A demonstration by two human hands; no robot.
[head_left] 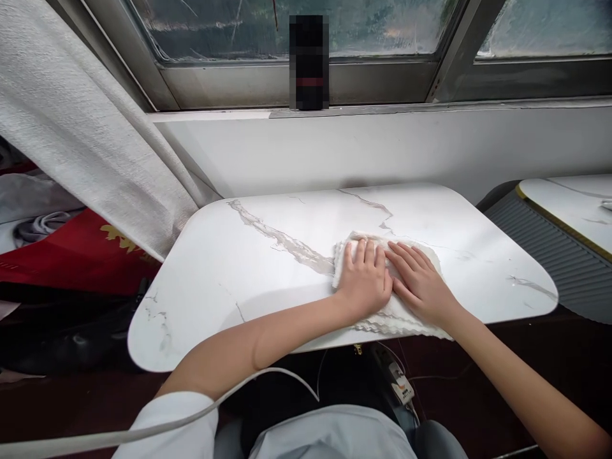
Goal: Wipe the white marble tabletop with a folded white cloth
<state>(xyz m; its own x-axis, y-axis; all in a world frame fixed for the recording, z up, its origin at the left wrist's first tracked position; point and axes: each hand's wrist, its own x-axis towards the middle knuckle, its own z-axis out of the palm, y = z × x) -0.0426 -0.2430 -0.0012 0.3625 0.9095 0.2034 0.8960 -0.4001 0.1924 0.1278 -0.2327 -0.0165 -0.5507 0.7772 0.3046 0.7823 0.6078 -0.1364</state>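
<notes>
White, wavy-edged, soft-looking cloth (394,312) is lying near the front edge of the white, round-cornered, marble-patterned desk (201,268). Left hand (366,280) and right hand (421,287) are resting flat on it, fingers extended, gripping nothing. Presumably light and limp (judging by that rumpling), it is suiting spread palms.

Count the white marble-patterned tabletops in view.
2: the near tabletop, under the white cloth, and the far-right tabletop, partly cut off by the picture's edge.
</notes>
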